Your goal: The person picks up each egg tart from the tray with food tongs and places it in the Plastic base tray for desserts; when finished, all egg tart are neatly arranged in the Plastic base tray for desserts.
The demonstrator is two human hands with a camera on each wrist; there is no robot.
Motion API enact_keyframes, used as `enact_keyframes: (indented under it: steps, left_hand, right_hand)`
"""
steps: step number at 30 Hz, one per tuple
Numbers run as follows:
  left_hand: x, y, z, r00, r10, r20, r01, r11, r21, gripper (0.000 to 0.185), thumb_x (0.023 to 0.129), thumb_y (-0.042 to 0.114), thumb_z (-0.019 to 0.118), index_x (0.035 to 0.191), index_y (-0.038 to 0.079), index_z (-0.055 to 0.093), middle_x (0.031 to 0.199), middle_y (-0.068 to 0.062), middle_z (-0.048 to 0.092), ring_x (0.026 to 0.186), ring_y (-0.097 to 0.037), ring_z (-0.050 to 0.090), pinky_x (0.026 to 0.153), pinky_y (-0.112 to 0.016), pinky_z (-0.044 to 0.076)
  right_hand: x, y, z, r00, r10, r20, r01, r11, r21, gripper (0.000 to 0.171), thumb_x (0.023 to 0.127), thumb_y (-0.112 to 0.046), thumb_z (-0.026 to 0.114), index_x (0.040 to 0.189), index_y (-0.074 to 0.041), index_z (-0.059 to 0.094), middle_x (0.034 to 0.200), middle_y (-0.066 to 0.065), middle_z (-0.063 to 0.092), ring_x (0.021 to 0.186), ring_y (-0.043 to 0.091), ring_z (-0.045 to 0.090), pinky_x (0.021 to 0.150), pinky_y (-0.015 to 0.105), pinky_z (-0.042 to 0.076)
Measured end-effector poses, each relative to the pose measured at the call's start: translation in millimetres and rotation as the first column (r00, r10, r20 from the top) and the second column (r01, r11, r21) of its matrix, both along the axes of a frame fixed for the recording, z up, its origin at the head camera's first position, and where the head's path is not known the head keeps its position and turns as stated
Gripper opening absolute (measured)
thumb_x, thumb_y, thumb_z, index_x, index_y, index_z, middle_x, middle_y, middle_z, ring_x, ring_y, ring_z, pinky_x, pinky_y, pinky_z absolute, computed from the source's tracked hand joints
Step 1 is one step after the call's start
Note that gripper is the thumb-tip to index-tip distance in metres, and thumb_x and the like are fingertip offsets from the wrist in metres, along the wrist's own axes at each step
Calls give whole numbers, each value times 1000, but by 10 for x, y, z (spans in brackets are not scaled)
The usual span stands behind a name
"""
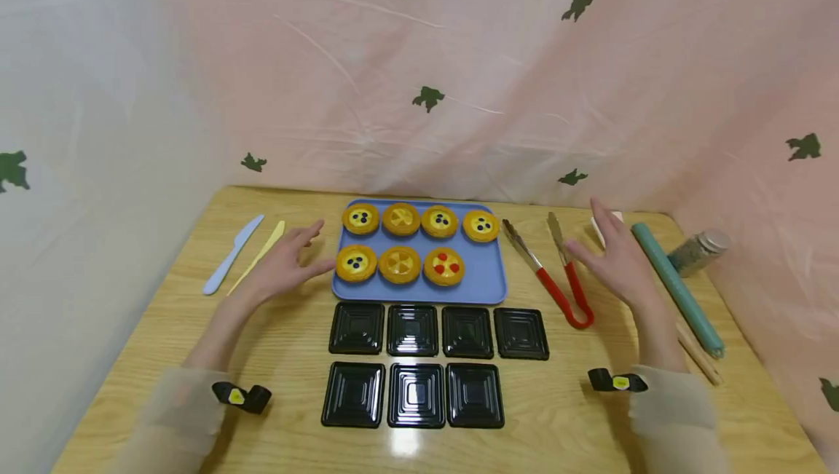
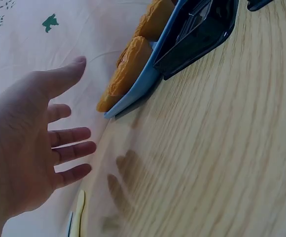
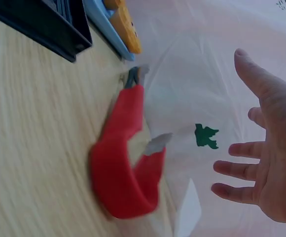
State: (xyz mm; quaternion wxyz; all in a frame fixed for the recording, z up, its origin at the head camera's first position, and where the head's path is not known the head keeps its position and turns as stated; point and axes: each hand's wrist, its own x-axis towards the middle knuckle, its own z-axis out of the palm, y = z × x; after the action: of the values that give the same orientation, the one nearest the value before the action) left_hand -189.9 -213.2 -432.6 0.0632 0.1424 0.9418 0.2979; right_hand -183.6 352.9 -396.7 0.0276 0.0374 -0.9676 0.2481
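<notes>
Sleeves: a left sleeve (image 1: 167,419) and right sleeve (image 1: 671,408) come nearest the camera, lower left and lower right of the head view, each beside a black wristband (image 1: 239,395).
Left hand: the left hand (image 1: 282,259), left of centre, has its fingers apart and holds nothing; it is just beside the blue tray (image 1: 486,266), above the yellow knife (image 1: 269,243).
Right hand: the right hand (image 1: 619,263), right of centre, is likewise spread with nothing in it, near the red-handled tongs (image 1: 556,295).
Tarts: seven tarts (image 1: 356,264) sit on the tray in mid-frame, four in the upper row, three in the lower. They look light, perhaps stiff if they are models and crumbly if real; the fluted rims seem the best hold, sparing the fruit tops.
Tongs: probably springy; the red arms should grip well, below the metal ends.
Tray edges: a low raised rim runs around; its lower side lies close to seven black containers (image 1: 416,395), thin-looking and likely slippery, best taken by their lips.
Room: the tray's lower right corner is bare; wood shows left of the containers and at lower right. The green rolling pin (image 1: 678,290) and shaker (image 1: 696,254) bound the right.
</notes>
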Motion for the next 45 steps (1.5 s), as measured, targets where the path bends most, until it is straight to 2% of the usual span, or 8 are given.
enact_keyframes:
  steps: [5,11,15,22,25,30,38,45]
  left_hand:
    - [9,20,-82,1000,-11,25,11,1000,23,93,94,53,69,164,10,26,150,-23,51,133,-41,53,110,-63,43]
    - [28,-8,-106,999,-27,32,25,998,58,95,92,52,72,163,7,29,146,-21,57,134,-40,53,112,-61,43]
    - [21,-2,-125,998,-37,42,35,998,53,96,90,51,75,161,4,31,142,-22,59,131,-39,55,110,-58,44]
    - [-6,3,-188,998,-45,48,42,998,51,94,88,49,79,158,1,38,136,-21,61,127,-39,57,109,-57,46]
    - [-14,12,-190,998,-44,54,42,998,42,94,87,49,80,156,0,40,136,-22,60,127,-39,57,109,-58,46]
    - [-20,39,-159,998,-36,53,36,999,-4,93,85,50,82,155,2,44,135,-22,60,124,-38,57,106,-56,49]
    - [-24,76,-118,999,-43,29,45,997,-65,91,83,52,82,152,3,49,127,-18,61,115,-32,58,99,-51,51]
    - [-47,76,-133,996,-81,21,83,995,-64,88,83,50,83,149,1,52,125,-19,61,114,-33,58,100,-52,50]
  right_hand:
    - [23,-56,-70,1000,3,31,-3,1000,-3,98,97,-60,60,165,-36,-6,170,24,19,142,54,39,102,81,33]
    - [36,-62,-96,998,14,60,-14,1000,8,98,96,-63,61,164,-38,-5,166,27,26,138,52,45,98,78,39]
    - [44,-46,-104,991,42,124,-46,999,27,103,93,-66,62,166,-33,-3,166,28,26,139,53,43,99,78,40]
    - [17,-79,-137,973,105,205,-120,991,65,112,91,-67,65,167,-16,0,171,25,15,151,57,22,112,78,29]
    - [22,-87,-143,969,124,215,-140,988,64,114,91,-66,66,167,-12,0,171,25,16,150,56,25,114,75,30]
    - [48,-100,-173,963,136,233,-158,984,78,115,91,-65,67,166,-6,2,165,34,23,144,58,34,109,73,38]
    - [56,-125,-206,959,122,257,-157,981,117,118,89,-66,69,166,-7,2,160,39,27,133,59,46,101,72,45]
    - [67,-152,-218,950,122,287,-161,980,116,120,88,-65,71,166,-7,1,160,39,29,136,57,44,101,71,47]
